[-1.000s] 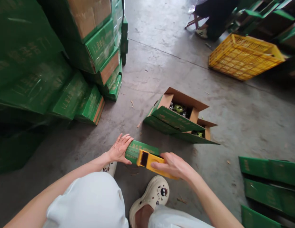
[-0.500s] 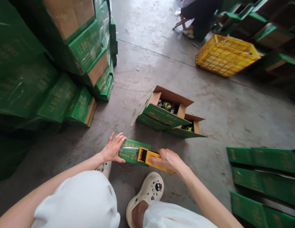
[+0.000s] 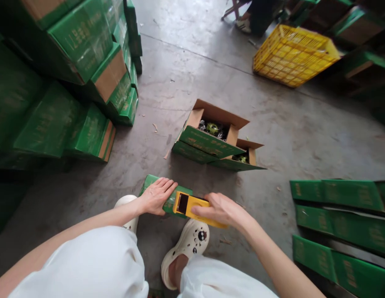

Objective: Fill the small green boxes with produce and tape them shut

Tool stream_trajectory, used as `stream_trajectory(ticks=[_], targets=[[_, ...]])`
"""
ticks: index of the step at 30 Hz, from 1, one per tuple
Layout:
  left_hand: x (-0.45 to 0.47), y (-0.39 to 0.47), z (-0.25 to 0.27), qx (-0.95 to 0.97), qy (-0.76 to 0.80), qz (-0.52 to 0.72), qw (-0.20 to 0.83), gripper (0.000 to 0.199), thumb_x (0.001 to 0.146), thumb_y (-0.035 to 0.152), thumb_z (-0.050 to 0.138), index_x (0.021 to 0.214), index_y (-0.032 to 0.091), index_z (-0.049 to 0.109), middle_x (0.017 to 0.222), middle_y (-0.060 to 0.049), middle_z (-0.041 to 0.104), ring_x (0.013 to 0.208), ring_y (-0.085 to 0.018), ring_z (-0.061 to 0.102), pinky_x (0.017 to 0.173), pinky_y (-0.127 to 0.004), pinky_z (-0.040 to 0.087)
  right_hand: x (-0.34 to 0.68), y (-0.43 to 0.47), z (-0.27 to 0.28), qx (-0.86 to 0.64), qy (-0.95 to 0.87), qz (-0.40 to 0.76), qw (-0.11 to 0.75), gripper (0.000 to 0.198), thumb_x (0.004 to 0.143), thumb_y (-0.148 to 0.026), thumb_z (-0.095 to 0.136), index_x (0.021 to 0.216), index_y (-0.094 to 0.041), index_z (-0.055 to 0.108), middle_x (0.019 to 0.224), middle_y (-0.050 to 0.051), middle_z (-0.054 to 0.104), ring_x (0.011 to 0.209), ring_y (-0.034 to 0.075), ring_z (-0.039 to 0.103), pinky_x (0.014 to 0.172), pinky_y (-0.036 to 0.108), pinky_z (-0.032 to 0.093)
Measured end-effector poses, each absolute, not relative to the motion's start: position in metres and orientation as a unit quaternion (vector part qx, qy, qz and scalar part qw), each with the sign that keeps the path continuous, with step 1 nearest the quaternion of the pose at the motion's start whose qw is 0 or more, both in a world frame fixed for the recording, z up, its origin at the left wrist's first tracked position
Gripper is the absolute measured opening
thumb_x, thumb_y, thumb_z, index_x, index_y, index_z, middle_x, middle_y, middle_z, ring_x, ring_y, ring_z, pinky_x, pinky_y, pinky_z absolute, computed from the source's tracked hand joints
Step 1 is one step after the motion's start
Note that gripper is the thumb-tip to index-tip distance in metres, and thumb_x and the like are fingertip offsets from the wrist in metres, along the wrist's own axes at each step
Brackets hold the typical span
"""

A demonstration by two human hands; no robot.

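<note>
A narrow green cardboard box point(image 3: 150, 180) with gold print lies in front of my knees, just above my shoes. My left hand point(image 3: 158, 196) rests flat across its top, the fingers stretched out and partly hiding it. In my right hand point(image 3: 222, 210) is a yellow tape dispenser point(image 3: 192, 207), gripped with the thumb on its side. The dispenser's front end touches the right part of the box top. Whether tape runs beneath my left hand is hidden.
Two open green cartons point(image 3: 208, 142) with dark-wrapped green produce stand ahead. Stacked green boxes point(image 3: 83, 41) rise at left. Several green cartons point(image 3: 338, 231) lie at right. A yellow crate point(image 3: 288, 58) stands farther off, near a seated person's leg point(image 3: 257, 18).
My left hand has moved from the box's left end onto its top, toward the dispenser. The dispenser has shifted slightly left in view. The camera view has also shifted.
</note>
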State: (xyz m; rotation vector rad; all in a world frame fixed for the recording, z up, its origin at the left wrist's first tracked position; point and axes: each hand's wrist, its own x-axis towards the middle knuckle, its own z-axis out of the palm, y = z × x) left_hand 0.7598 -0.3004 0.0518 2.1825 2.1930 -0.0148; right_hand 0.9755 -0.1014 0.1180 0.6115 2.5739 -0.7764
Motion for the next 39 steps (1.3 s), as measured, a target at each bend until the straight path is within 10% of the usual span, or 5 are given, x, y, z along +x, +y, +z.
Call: stream_trajectory(ticks=[39], targets=[[0.735, -0.306, 0.073, 0.715, 0.693, -0.095, 0.011, 0.128, 0.057, 0.032, 0.083, 0.167, 0.015, 0.019, 0.162, -0.024, 0.037, 0.151, -0.046, 0.032, 0.128, -0.057, 0.014, 0.941, -0.12, 0.096, 0.254, 0.9, -0.307, 0.174, 0.072, 0.09, -0.075, 0.05, 0.112, -0.013, 0.079, 0.105, 0.023, 0.079, 0.095, 0.031, 0.076, 0.066, 0.029, 0.046]])
